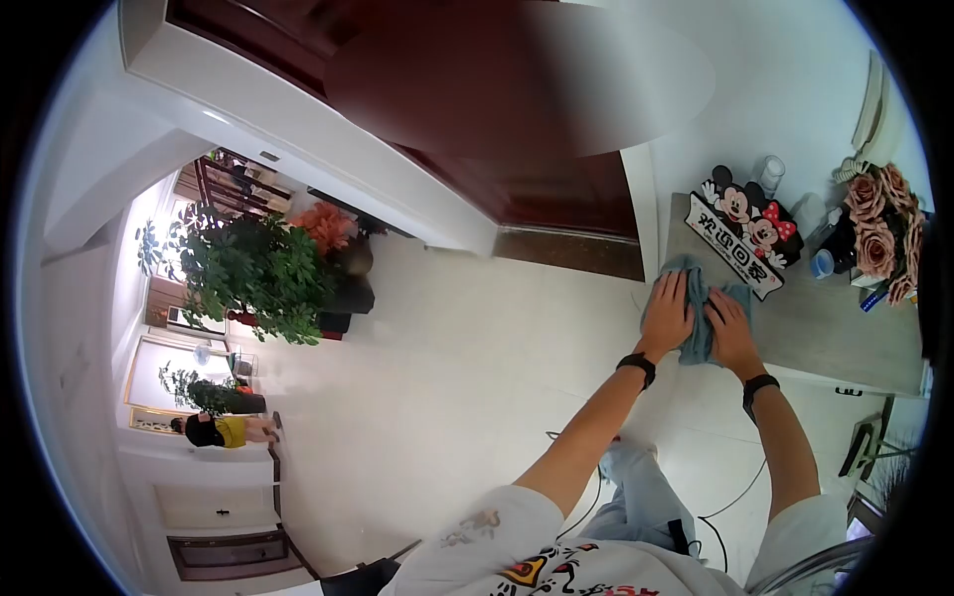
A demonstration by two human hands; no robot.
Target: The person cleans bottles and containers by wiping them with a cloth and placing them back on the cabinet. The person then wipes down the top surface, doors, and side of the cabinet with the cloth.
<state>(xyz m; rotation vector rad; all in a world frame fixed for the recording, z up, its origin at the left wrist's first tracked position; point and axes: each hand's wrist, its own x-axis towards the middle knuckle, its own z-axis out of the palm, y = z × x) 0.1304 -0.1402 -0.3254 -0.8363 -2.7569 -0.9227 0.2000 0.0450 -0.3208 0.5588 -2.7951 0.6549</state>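
A blue-grey cloth [699, 343] lies bunched on the near left corner of a grey cabinet top [825, 338]. My left hand [669, 313] presses on the cloth's left part, its fingers pointing away from me. Close beside it, my right hand [731, 326] bears on the right part of the same cloth, fingers bent over the fabric. Dark bands circle both wrists. Just beyond the hands stands a Mickey and Minnie sign [740, 233] with Chinese lettering, apart from the fingers.
Behind the sign are a clear bottle [770, 175], a small blue-topped cup [822, 263] and dusty-pink artificial roses [876, 233]. A dark red door [556, 189] is ahead. Leafy plants [258, 268] and another person [221, 430] are far to the left. Thin cables [717, 536] hang near my legs.
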